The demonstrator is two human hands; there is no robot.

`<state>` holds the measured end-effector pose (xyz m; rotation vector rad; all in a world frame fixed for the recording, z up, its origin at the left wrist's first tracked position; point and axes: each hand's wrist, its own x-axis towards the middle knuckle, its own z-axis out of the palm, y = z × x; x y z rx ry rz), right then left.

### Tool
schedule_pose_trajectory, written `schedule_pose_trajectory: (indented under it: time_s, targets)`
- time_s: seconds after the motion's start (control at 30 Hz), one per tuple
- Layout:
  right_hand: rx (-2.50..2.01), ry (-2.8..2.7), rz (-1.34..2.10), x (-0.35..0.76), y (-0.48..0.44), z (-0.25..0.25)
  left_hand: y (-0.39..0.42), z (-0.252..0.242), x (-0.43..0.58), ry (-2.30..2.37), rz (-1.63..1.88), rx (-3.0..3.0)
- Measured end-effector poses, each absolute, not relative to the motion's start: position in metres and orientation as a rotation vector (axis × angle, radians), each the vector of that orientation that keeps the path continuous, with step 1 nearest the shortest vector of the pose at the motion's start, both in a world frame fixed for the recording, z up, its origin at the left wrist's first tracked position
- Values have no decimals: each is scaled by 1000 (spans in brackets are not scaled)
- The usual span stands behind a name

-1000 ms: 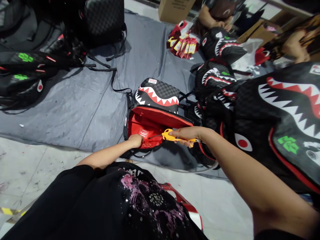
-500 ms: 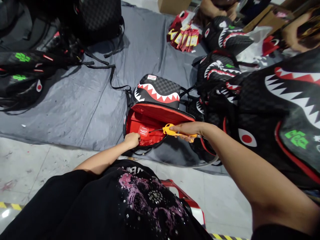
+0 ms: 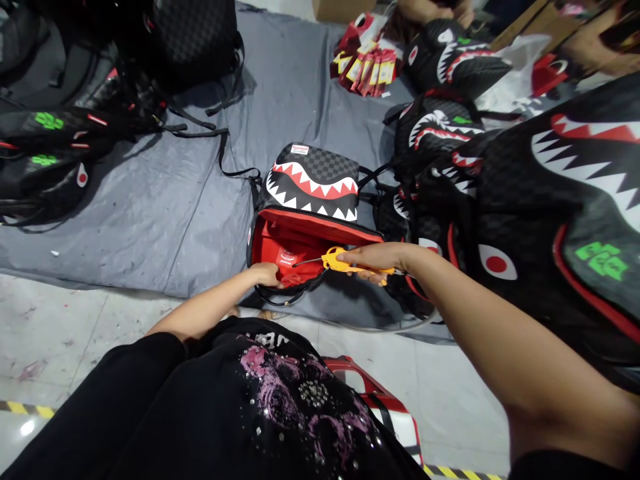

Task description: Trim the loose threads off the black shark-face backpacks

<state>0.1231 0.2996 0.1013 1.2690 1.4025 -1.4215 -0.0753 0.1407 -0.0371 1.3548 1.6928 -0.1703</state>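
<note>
A dark checkered backpack (image 3: 320,175) with a shark-mouth print lies in front of me, its flap folded back and its red lining (image 3: 273,248) showing. My left hand (image 3: 266,274) is closed on the opening's near left rim, with the fingertips partly hidden inside. In my right hand (image 3: 376,259) is a yellow air blow gun (image 3: 336,260), held over the right side of the opening. Its thin nozzle points left into the bag, near a pale label (image 3: 287,258) on the lining. A clear hose seems to run from behind the gun.
Shark-print backpacks crowd the right side (image 3: 500,200), close to my right arm. More black bags (image 3: 45,160) lie at the left. Red tags (image 3: 367,70) are bunched at the back of the grey sheet (image 3: 210,220). Another person's hands (image 3: 435,10) are at the top right.
The flap has tipped further back, showing more of the teeth print. The nozzle tip has shifted slightly left and my left hand a little on the rim. Both grips stay the same.
</note>
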Motion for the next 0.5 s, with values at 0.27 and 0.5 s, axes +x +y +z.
schedule_pose_trajectory:
  time_s: [0.27,0.5]
  targets:
    - [1483,1611,-1179,125,291,105,116,-29,-66,1709,-22,1590]
    - [1540,1672,-1480,189,245,63,88,-49,-114,2028,1104,1002]
